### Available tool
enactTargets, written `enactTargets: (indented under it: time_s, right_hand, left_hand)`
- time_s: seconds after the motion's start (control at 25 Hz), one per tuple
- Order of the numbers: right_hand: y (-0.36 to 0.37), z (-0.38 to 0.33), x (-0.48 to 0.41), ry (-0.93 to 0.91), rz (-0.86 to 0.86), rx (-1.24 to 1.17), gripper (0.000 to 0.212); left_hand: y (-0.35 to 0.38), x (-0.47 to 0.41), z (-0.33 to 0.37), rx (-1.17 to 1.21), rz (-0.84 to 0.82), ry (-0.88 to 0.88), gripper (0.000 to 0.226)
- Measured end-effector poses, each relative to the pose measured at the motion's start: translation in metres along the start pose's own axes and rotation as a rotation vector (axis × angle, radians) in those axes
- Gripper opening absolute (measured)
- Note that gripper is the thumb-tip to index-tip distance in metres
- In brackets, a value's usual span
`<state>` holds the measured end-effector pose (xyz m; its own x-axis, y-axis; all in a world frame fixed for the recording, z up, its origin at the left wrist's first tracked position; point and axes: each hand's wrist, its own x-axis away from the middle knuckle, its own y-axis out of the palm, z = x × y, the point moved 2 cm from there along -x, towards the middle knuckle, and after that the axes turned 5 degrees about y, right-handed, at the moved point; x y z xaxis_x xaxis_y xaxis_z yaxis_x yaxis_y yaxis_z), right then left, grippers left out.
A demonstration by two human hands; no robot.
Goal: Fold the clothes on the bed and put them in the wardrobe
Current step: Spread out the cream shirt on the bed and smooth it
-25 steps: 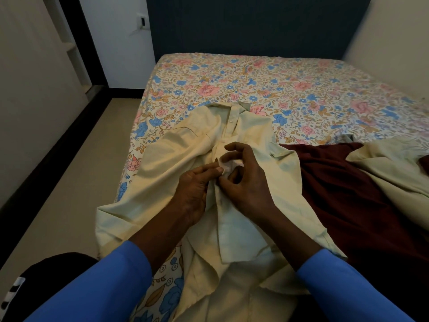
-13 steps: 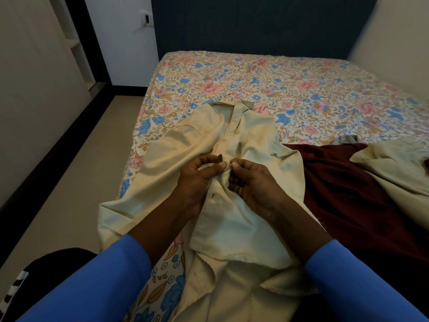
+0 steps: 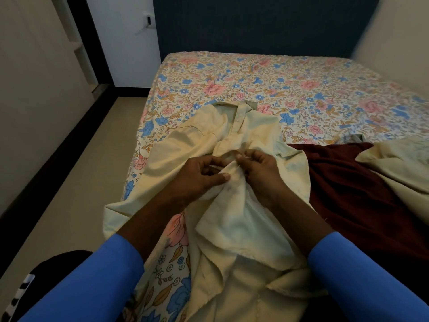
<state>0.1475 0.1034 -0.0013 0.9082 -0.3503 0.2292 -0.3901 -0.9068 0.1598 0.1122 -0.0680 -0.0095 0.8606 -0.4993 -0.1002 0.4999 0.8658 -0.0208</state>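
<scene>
hands meet at the middle of the shirt front: the left hand (image 3: 199,180) and the right hand (image 3: 260,175) both have curled fingers pinching a raised ridge of the cloth along the button strip, fingertips almost touching. blue sleeves (image 3: 92,289) cover both forearms.

the bed (image 3: 255,84), under a flowered sheet of pink, blue and tan, fills most of the view, with a dark headboard (image 3: 255,24) at its far end. pale floor (image 3: 69,194) runs along the bed's left edge.

the shirt (image 3: 241,228), cream coloured, lies along the left edge of the bed near the near corner, its front facing up and one sleeve spread out towards that edge. its lower part is bunched and rumpled between the forearms.

a maroon cloth (image 3: 348,182) lies just beside the shirt on its right, touching it. a second cream garment (image 3: 399,163) rests on the maroon cloth by the bed's right edge.

the shirt's collar (image 3: 241,108) points towards the headboard.
</scene>
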Motion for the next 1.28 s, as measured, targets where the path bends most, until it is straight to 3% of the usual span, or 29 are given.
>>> enactTargets:
  time_s: [0.12,0.24,0.36,0.48,0.64,0.72,0.8,0.88,0.96,1.0,1.08,1.16,1.28]
  right_hand:
    - [-0.009,-0.018,-0.009,-0.079,0.129,-0.004,0.027]
    - [-0.004,-0.019,0.010,-0.300,0.260,0.528,0.030]
    - [0.013,0.001,0.034,-0.130,0.046,0.717,0.054]
    - [0.005,0.014,0.032,-0.037,0.016,0.855,0.051]
    - [-0.003,0.014,0.030,0.109,0.089,0.755,0.023]
    - [-0.004,0.012,0.029,0.181,0.116,0.585,0.003]
    - [-0.010,0.011,0.031,0.230,0.050,0.457,0.007]
    - [-0.012,0.001,0.033,0.196,-0.033,0.577,0.011]
    - [-0.019,-0.008,0.041,0.112,-0.099,0.956,0.012]
    - [-0.021,-0.008,0.045,0.122,-0.130,1.014,0.013]
    - [-0.021,-0.005,0.050,0.254,-0.181,0.775,0.009]
    - [-0.015,-0.004,0.050,0.343,-0.188,0.344,0.016]
    - [-0.007,-0.009,0.041,0.343,-0.192,-0.115,0.030]
  left_hand:
    - [-0.011,-0.002,-0.002,-0.115,0.210,0.061,0.003]
    - [-0.008,-0.002,-0.003,0.020,0.305,0.000,0.005]
    - [-0.002,-0.002,0.002,0.421,0.267,-0.221,0.017]
    - [-0.004,-0.005,0.001,0.544,0.285,-0.301,0.019]
    - [-0.010,-0.005,0.004,0.442,0.318,-0.152,0.031]
    - [-0.017,-0.006,0.005,0.195,0.395,0.044,0.034]
    - [-0.021,-0.005,0.009,-0.165,0.429,0.247,0.032]
    - [-0.022,-0.004,0.014,-0.324,0.438,0.320,0.029]
    - [-0.021,-0.004,0.016,-0.334,0.429,0.328,0.025]
    - [-0.019,-0.003,0.016,-0.335,0.417,0.324,0.022]
    - [-0.016,-0.002,0.014,-0.347,0.401,0.314,0.019]
    - [-0.014,0.000,0.014,-0.334,0.392,0.319,0.018]
    - [-0.005,0.005,0.015,-0.348,0.327,0.358,0.015]
